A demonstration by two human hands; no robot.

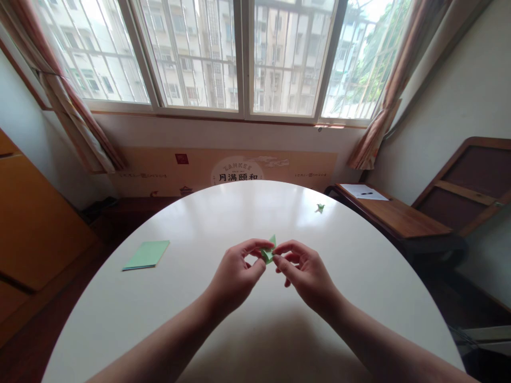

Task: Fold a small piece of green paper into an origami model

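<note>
Between my two hands is a small piece of folded green paper (269, 253), with one pointed flap sticking up at the top. My left hand (241, 263) pinches it from the left, thumb below and forefinger above. From the right, my right hand (301, 266) pinches its edge between thumb and forefinger, the other fingers curled beneath. Both hands are just above the white round table (223, 330). Parts of the paper are hidden behind my fingertips.
A stack of square green paper (147, 255) lies at the table's left. Near the far right edge sits a small folded green paper figure (320, 208). Beyond the table on the right, a wooden bench (395, 213) bears a white sheet (363, 192) with a dark pen.
</note>
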